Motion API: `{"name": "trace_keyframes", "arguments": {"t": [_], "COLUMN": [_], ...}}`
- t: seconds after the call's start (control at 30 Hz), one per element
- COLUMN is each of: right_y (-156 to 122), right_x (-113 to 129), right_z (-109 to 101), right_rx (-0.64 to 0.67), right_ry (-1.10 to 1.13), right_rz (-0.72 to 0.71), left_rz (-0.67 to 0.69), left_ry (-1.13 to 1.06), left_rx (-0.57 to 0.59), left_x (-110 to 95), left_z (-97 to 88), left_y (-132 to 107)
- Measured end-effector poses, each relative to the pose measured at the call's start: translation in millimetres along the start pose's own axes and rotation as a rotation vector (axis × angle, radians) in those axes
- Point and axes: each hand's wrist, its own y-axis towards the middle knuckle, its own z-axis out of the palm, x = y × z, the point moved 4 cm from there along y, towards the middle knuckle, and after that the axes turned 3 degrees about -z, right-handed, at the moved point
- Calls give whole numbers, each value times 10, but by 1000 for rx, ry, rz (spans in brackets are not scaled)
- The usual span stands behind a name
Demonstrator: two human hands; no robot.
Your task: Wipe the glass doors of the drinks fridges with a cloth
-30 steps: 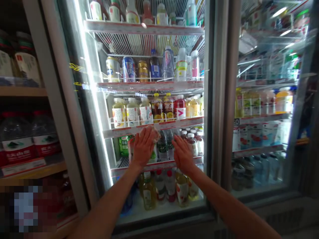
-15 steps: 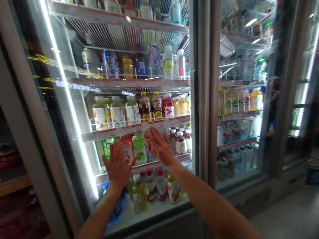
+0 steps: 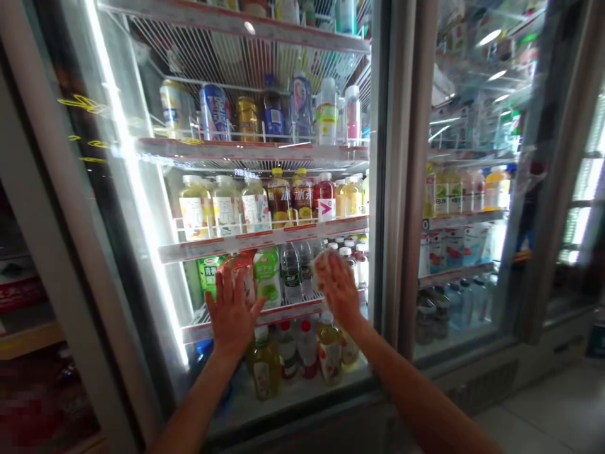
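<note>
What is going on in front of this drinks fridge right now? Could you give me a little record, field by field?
Place: drinks fridge with a glass front
Left hand: fingers spread, nothing seen in it
Right hand: laid over a pale cloth, fingers extended
Touching the glass: cannot be told for sure
Beyond left hand: red pack, with a green pack to its right
Row above: two yellow-capped bottles beside a red bottle
Lowest row: two red-capped bottles among others
Light: bright strip down the left side
</note>
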Motion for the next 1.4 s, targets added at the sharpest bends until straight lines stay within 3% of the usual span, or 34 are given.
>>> {"name": "trace_keyframes", "arguments": {"t": [0.07, 0.13, 0.27, 0.33, 0.4, 0.5, 0.57, 0.73, 0.8, 0.9, 0.97, 1.03, 1.17, 1.23, 1.33, 1.4], "right_y": [-62, -86, -52, -91, -162, -274, -305, -290, -328, -396, -429, -436, -474, -527, -621, -682], "right_x": [-298, -342, 236, 386, 246, -141, -145, 458, 383, -44, -186, -60, 357, 246, -208, -370], "right_z": [-110, -124, 107, 146, 68, -111, -127, 103, 69, -89, -150, -103, 59, 13, -154, -216], "right_rx": [-96, -141, 80, 180, 169, 25, -15, 227, 239, 122, 29, 35, 239, 256, 135, 60], "right_ry": [-69, -76, 90, 136, 96, -58, -79, 137, 122, -8, -57, -9, 142, 120, -26, -101], "right_rz": [180, 282, 71, -32, 10, 283, 362, 12, -23, 147, 263, 241, -20, -22, 215, 380], "left_rz": [11, 2, -15, -4, 25, 57, 49, 55, 60, 60, 55, 43, 38, 53, 87, 91], "left_ry": [12, 15, -6, -8, -1, 12, 21, 21, 21, 2, -11, -14, -9, -1, 2, 4], "left_rx": [12, 32, 49, 58, 86, 115, 126, 91, 89, 104, 103, 100, 104, 105, 116, 117], "left_x": [8, 10, 1, -2, -8, -23, -32, -37, -26, -21, -32, -43, -36, -23, -21, -29], "left_z": [7, 15, 2, -5, 5, 34, 55, 52, 42, 37, 39, 46, 55, 47, 30, 22], "left_y": [-14, -14, -27, -84, -175, -310, -357, -356, -351, -355, -362, -369, -383, -391, -402, -405]}}
